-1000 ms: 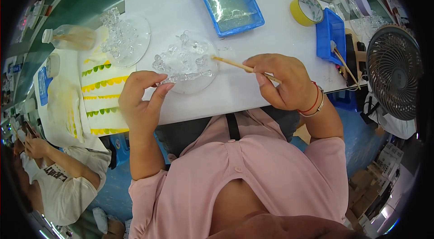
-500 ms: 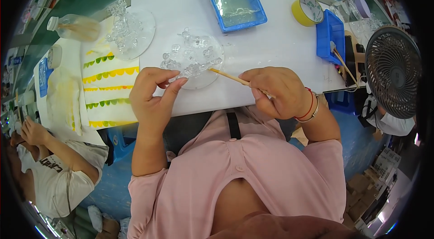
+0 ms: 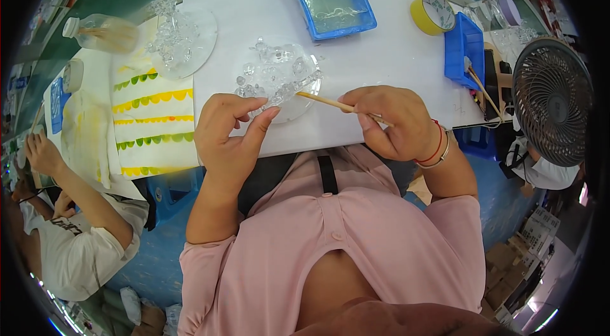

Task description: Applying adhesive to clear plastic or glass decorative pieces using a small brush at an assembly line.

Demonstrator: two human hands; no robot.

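Observation:
My left hand (image 3: pixel 230 129) pinches one end of a clear, knobbly beaded piece (image 3: pixel 289 89) between thumb and fingertips. The piece points up and to the right over a clear round plate (image 3: pixel 279 59), where several similar transparent pieces lie heaped. A thin wooden stick (image 3: pixel 327 101) is gripped in the closed fingers of my right hand (image 3: pixel 394 121). Its tip meets or almost meets the held piece; actual contact is hard to tell.
A blue tray (image 3: pixel 375 21) of clear liquid stands at the far middle. Left are another clear plate (image 3: pixel 206 37), a bottle (image 3: pixel 108 32) and yellow-green scalloped sheets (image 3: pixel 152 123). Yellow tape (image 3: pixel 422 15), a blue bin (image 3: pixel 457 50) and a fan (image 3: pixel 553 101) sit right. A co-worker's hand (image 3: pixel 44 155) is at left.
My left hand has shifted slightly right, and the clear piece now reaches further up and right. The stick's tip stays near it. The co-worker's arm at left has moved.

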